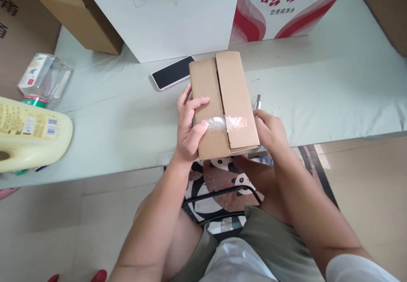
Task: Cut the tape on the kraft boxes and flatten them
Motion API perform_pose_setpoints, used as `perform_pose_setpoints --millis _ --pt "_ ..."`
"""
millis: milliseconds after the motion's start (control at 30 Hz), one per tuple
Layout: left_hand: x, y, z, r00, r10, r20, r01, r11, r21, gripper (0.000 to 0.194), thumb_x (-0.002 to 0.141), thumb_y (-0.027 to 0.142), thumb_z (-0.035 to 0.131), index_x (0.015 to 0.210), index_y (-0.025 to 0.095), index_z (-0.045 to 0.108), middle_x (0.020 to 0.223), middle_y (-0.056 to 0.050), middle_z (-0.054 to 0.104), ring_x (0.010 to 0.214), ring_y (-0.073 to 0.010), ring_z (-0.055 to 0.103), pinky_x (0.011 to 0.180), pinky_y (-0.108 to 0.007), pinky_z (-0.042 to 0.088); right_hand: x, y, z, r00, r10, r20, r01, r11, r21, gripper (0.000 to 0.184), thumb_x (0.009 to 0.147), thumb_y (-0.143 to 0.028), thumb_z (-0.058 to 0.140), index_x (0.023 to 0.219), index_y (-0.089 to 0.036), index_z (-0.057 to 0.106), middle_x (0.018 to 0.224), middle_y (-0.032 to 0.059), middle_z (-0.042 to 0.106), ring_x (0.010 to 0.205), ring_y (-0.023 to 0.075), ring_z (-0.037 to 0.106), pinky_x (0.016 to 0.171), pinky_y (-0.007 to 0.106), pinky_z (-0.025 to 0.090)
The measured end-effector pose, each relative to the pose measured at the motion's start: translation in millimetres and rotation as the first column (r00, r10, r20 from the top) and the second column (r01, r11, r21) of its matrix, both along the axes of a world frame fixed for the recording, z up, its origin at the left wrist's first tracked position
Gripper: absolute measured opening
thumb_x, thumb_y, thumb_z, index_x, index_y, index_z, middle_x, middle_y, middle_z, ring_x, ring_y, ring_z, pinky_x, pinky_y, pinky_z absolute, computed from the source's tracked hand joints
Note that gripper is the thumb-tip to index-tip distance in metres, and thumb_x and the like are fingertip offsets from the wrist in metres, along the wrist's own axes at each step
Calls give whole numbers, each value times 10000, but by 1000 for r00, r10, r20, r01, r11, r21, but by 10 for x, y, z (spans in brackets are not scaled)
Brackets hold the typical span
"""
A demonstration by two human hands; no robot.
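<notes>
A small brown cardboard box [237, 91] is held at the table's front edge, its two top flaps meeting at a narrow gap. Clear tape [216, 123] crosses that gap near the box's lower end. My left hand [189, 125] grips the left side, with the thumb at the tape's end and a finger lying on the flap. At the right side, my right hand [270, 129] is closed round what looks like a utility knife [258, 101]; its slim grey end sticks up past the fingers, and the rest is hidden.
Behind the box lies a smartphone [173, 73] on the cloth-covered table [133, 121]. White cartons [178, 15] stand at the back. To the left are a clear plastic bottle [47, 78], a pale yellow jug [34, 133] and an open brown carton [79, 19].
</notes>
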State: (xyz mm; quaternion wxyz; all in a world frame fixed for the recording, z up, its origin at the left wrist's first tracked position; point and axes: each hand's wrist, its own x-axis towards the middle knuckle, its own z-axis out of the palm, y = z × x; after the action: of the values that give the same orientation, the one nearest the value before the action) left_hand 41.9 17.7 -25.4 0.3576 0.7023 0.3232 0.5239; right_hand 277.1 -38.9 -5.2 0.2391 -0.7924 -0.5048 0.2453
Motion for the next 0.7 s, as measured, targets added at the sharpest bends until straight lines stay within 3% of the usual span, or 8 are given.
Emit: perform_pose_setpoints --millis 167,267,400,567,700 --pt "0 -5 8 1000 -12 16 12 1000 13 490 921 678 527 1297 376 613 1654 9 377 1575 -325 305 1302 -528 331 26 -14 -75 954 -28 -297 80 983 165 490 708 -224 428 1077 -223 751 825 45 720 840 239 665 744 370 506" --pt "5 -7 12 999 -26 29 25 999 23 471 935 658 525 1302 376 614 1657 10 371 1574 -321 315 1298 -523 337 32 -5 -128 936 -12 -351 118 952 282 488 720 -211 494 1169 -224 685 774 17 667 770 210 655 737 374 524" --pt "8 -6 8 999 -34 41 32 999 35 463 942 648 529 1308 375 612 1662 6 364 1577 -321 308 1300 -523 331 17 -7 -145 943 -57 -328 188 905 381 336 806 -342 636 1129 -249 621 746 -11 595 671 163 577 648 340 483" --pt "-12 -6 8 1000 -22 3 22 1000 20 501 934 676 515 1309 357 609 1666 -9 359 1595 -336 270 1309 -542 310 -6 -49 -91 974 -77 -215 178 844 506 239 856 -450 640 980 -252 592 669 -35 462 570 131 427 542 311 362" --pt "-18 -4 6 1000 -9 -10 9 1000 2 519 917 695 514 1303 362 609 1670 -5 356 1581 -331 297 1312 -538 312 -13 -82 -68 987 -110 -119 159 806 570 307 909 -523 580 792 -249 505 631 -34 405 544 127 377 539 326 351"
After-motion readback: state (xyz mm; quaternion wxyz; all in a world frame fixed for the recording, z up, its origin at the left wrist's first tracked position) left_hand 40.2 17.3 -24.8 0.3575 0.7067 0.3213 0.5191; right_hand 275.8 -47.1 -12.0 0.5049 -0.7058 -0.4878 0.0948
